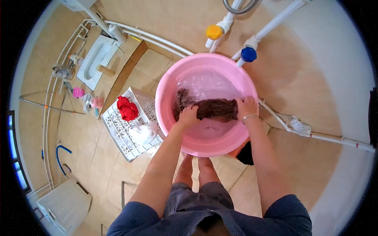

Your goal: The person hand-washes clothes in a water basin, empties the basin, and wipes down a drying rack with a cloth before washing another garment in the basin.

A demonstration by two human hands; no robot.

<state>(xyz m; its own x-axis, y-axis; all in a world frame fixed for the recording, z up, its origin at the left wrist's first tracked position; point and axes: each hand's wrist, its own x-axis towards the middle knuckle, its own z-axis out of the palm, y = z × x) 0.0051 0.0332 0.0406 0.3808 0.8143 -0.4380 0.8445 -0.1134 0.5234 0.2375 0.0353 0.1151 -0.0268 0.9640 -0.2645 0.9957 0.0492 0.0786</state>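
Brown cloth [216, 109] lies bunched in the pink basin [166, 96], looking soft, waterlogged and probably slippery, best supported towards both ends. The left hand [189, 115] grasps its left part, the right hand [247, 108] its right end; how tightly, I can't tell.

We see smooth pink plastic, softly glossy, in the basin [162, 88], and rough, wet, matt brown cloth [216, 109] inside it. Left of the basin, our rack [112, 126] is white openwork plastic, bearing matt red cloth [128, 109] and thin, crinkled, shiny plastic film [143, 133]. Above the basin, 2 plastic knobs, the yellow knob [214, 32] and blue knob [249, 54], join smooth white plastic pipes [275, 21]. At the basin's right rim, we find a shiny metal-looking bangle [250, 116].
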